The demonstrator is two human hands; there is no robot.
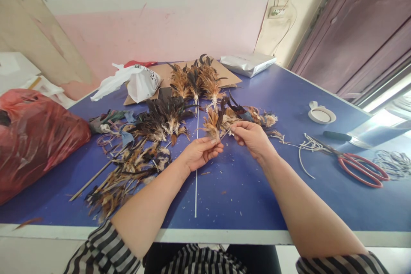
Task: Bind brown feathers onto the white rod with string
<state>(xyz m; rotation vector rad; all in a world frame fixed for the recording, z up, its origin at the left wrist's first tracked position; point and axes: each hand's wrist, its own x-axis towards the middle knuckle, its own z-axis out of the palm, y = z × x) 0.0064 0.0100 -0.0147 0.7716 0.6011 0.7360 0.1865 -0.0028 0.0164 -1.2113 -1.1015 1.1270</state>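
My left hand (199, 153) is closed in a pinch on the base of a small bundle of brown and tan feathers (214, 122), just above the blue table (244, 188). My right hand (251, 136) is closed too, pinching a thin white string (226, 133) that runs to the same bundle. The two hands almost touch near the table's white centre line. More tied feather bundles (195, 79) lie further back on a sheet of cardboard (231, 78).
A heap of loose dark feathers and thin sticks (135, 167) lies left of my hands. Red-handled scissors (356, 165), cut white string (308, 145), a tape roll (321, 115) and a knife (340, 136) sit at the right. A red plastic bag (35, 135) and a white bag (138, 82) are at the left.
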